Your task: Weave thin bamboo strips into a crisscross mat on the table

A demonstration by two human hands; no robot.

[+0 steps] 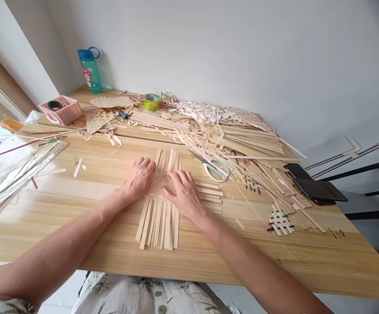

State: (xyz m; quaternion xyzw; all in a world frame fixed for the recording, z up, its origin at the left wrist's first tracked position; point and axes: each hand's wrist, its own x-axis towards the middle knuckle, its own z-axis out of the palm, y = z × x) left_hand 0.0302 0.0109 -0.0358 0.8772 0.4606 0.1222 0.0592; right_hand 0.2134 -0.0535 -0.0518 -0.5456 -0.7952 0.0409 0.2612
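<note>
A white wall [241, 56] rises behind the pale wooden table [189, 266] I'm watching through the head camera, and the table's far half lies heaped with thin strips of what looks like bamboo, with a teal water bottle [90, 72] and a roll of green tape [151, 102] beyond them. At the table's middle, close to the person, sits a small woven strip mat [162, 181], its crossed centre mostly under the hands and its loose strip ends [158, 224] spreading toward the body. The left hand [139, 179], wearing a ring, lies flat on the upper strips, while the right hand [184, 194] rests open on the mat's right side with its fingers gently curved. Neither hand is closed, and neither seems to pinch a strip. White-handled scissors [216, 169] lie just beyond the right hand. From here, I'd judge the strips light, thin and springy, likely to split along the grain, and the unbound weave apt to slip apart, so I'd press it flat from above rather than lift it by one end.
</note>
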